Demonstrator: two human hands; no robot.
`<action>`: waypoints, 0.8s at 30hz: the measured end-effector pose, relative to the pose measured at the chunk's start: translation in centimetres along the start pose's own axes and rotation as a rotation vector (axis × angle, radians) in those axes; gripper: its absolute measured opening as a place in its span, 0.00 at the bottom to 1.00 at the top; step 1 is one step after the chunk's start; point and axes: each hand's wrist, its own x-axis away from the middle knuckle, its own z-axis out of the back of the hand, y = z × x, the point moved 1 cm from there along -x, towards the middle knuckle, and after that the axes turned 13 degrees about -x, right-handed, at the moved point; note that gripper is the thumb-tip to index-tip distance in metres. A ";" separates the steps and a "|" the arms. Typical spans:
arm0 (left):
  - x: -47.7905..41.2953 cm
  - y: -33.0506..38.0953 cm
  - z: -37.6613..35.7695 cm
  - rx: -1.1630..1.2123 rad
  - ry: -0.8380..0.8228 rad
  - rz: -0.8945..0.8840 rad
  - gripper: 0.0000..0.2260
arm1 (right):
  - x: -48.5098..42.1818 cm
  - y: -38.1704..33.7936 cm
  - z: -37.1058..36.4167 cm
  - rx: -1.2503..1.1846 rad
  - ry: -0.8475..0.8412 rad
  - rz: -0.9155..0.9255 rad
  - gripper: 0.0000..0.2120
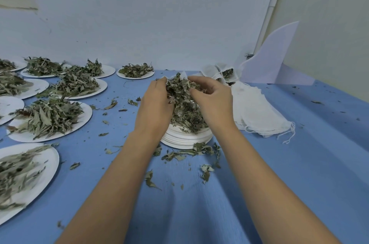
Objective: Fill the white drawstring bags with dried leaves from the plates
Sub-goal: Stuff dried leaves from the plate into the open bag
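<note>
Gripping the dried leaves (185, 104) from both sides, the left hand (155, 104) and right hand (211, 100) curl fingers into them above the plate stack (185, 138); white drawstring bags (257, 112) lie just right.

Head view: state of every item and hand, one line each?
left hand, fingers curled into the leaf heap
right hand, pinches the leaf heap
leaf heap, bunched between both hands
plate stack, leaves on top
flat bags, empty, piled
far bags, hold leaves
left plates, heaped with leaves
loose leaves, scattered on blue cloth
</note>
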 end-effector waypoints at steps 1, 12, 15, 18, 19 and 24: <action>0.1 0.2 0.0 0.001 -0.007 -0.017 0.22 | 0.0 0.1 -0.1 0.040 0.004 0.010 0.13; 0.6 1.7 -0.3 -0.016 -0.011 -0.075 0.24 | 0.6 0.7 -1.2 0.026 -0.058 -0.077 0.05; 0.6 1.7 -0.3 -0.012 -0.012 -0.069 0.25 | 0.4 1.3 -1.0 0.080 -0.051 -0.060 0.14; 0.7 1.6 -0.4 -0.018 -0.015 -0.085 0.28 | 0.3 1.7 -0.8 0.084 0.010 -0.080 0.15; 0.7 1.5 -0.4 -0.017 -0.020 -0.086 0.28 | 0.3 1.9 -0.7 0.078 0.034 -0.093 0.15; 0.4 0.6 -0.2 -0.019 -0.026 -0.045 0.28 | -0.1 1.5 0.1 -0.058 0.172 -0.162 0.15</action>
